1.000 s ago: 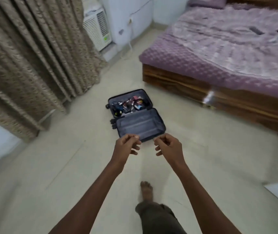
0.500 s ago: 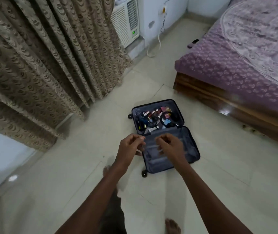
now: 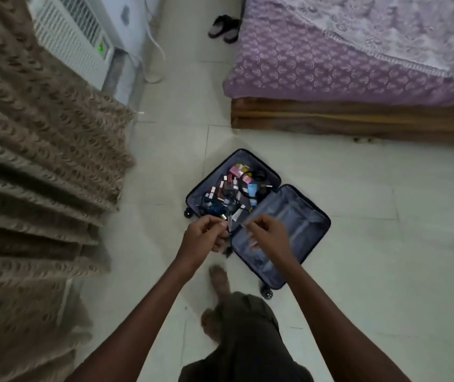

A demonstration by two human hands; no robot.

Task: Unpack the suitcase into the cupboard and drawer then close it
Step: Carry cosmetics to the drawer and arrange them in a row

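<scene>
Below both curled, empty-looking hands, left hand (image 3: 206, 235) and right hand (image 3: 268, 234), the open suitcase (image 3: 283, 224) on the floor.

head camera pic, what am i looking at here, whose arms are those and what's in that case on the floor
The camera sits on a person's head and looks down, so the arms are that person's own. The left hand and right hand are raised in front of an open suitcase that lies on the tiled floor. One half holds a jumble of small items; the other half shows only grey lining. The fingers are curled, but the blur hides whether they pinch anything. A bed and a curtain stand nearby.
</scene>
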